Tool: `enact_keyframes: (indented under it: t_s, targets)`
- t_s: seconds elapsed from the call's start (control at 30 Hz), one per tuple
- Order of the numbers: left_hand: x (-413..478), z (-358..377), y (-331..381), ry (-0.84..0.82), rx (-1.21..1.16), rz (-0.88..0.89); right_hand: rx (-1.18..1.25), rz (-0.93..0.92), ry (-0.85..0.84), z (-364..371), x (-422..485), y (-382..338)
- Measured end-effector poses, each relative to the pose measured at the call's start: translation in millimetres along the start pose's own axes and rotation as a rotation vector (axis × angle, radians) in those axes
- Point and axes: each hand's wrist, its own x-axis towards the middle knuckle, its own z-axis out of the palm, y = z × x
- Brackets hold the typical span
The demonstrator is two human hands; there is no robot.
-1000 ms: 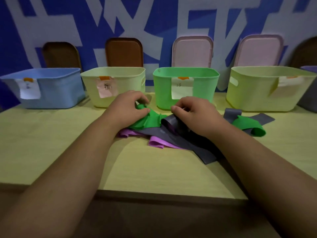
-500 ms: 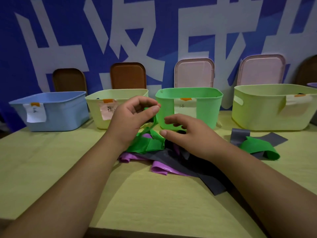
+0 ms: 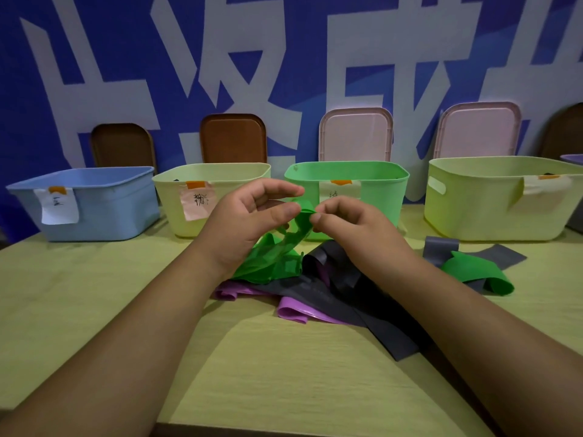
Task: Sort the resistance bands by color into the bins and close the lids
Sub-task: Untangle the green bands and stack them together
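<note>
Pinching the green band [image 3: 274, 260] at its top fold between left hand [image 3: 249, 222] and right hand [image 3: 350, 228] – lifted, tail trailing under the left wrist. Just beyond the hands, green bin [image 3: 378, 190]. Below them, grey bands [image 3: 334, 298] and purple band [image 3: 293, 310] on the desk [image 3: 284, 373].

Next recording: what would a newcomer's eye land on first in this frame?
The left hand and right hand meet mid-frame, fingers pinching a crumpled green rubber resistance band above a tangle of grey and purple bands on the yellow-green table. Behind stands a row of open plastic bins, the bright green bin directly beyond the hands, their lids propped against the blue wall.
</note>
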Motion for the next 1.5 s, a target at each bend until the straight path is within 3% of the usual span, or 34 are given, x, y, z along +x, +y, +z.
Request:
enact_keyframes:
  t_s: [0.23, 0.37, 0.57, 0.7, 1.03, 1.27, 1.5]
  targets:
    - [0.5, -1.7, -0.5, -0.014, -0.014, -0.079, 0.150, 0.019, 0.030, -1.8, -0.2, -1.1]
    - [-1.3, 2.9, 3.8, -0.035, -0.181, -0.142, 0.210, 0.033, 0.067, -4.9, -3.7, -2.8]
    - [-2.8, 4.6, 47.4, -0.102, -0.248, -0.061, 0.302, 0.042, 0.126, -10.3, -8.8, -30.4]
    - [-9.1, 8.4, 96.5, -0.135, -0.105, 0.028, 0.436, 0.063, 0.122, -11.6, -12.9, -69.1]
    - [-29.9, 27.1, 220.7, 0.096, 0.199, 0.150, 0.415, 0.076, 0.083, -37.6, -59.4, -160.0]
    - [-42.7, 39.2, 244.7, 0.132, 0.186, 0.051, 0.312, 0.047, -0.052, -48.5, -94.2, -177.2]
    - [-60.3, 47.9, 251.0, 0.128, 0.211, 0.023, 0.282, -0.039, -0.077, -43.6, -106.7, -192.3]
